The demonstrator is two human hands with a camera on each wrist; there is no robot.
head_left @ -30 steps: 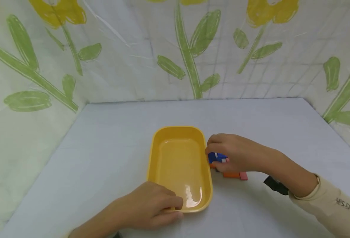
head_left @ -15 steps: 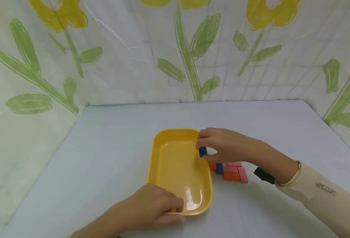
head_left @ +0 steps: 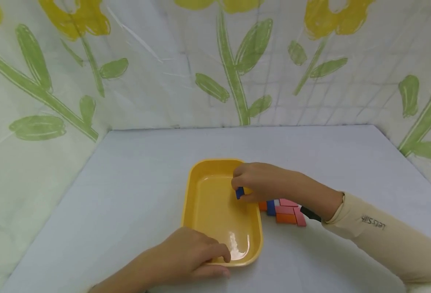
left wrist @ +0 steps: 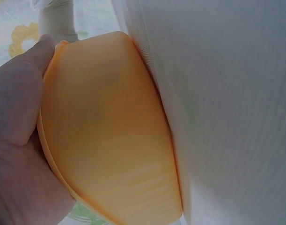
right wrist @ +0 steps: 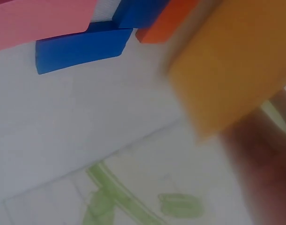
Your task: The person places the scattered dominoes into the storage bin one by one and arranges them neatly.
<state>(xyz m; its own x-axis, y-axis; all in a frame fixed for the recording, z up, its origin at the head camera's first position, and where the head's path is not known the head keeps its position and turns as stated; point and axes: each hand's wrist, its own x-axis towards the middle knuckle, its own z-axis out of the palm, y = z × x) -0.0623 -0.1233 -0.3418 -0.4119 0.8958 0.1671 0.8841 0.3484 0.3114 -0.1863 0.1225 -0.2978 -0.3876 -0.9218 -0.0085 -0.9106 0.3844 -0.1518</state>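
Note:
A yellow rectangular tray (head_left: 215, 207) stands on the table. My left hand (head_left: 187, 254) grips its near rim, fingers over the inside and thumb outside; the left wrist view shows the tray's outer wall (left wrist: 105, 126) beside the palm. Over the right side of the tray, my right hand (head_left: 261, 181) pinches a small blue block (head_left: 239, 192) between thumb and fingers. Whether that block touches the tray floor, I cannot tell. The right wrist view has the hand (right wrist: 260, 154) blurred at its edge, beyond the tray's wall (right wrist: 236, 70).
Just right of the tray lie several blocks: pink (head_left: 298, 216), orange (head_left: 285, 218) and blue (head_left: 270, 208). Part of this group is hidden by the right hand and forearm. A white sheet with painted flowers (head_left: 233, 69) rises behind the table.
My right hand has lifted the blue block from the group beside the tray and carried it left over the rim. More of the blocks now show. The left hand stays on the rim.

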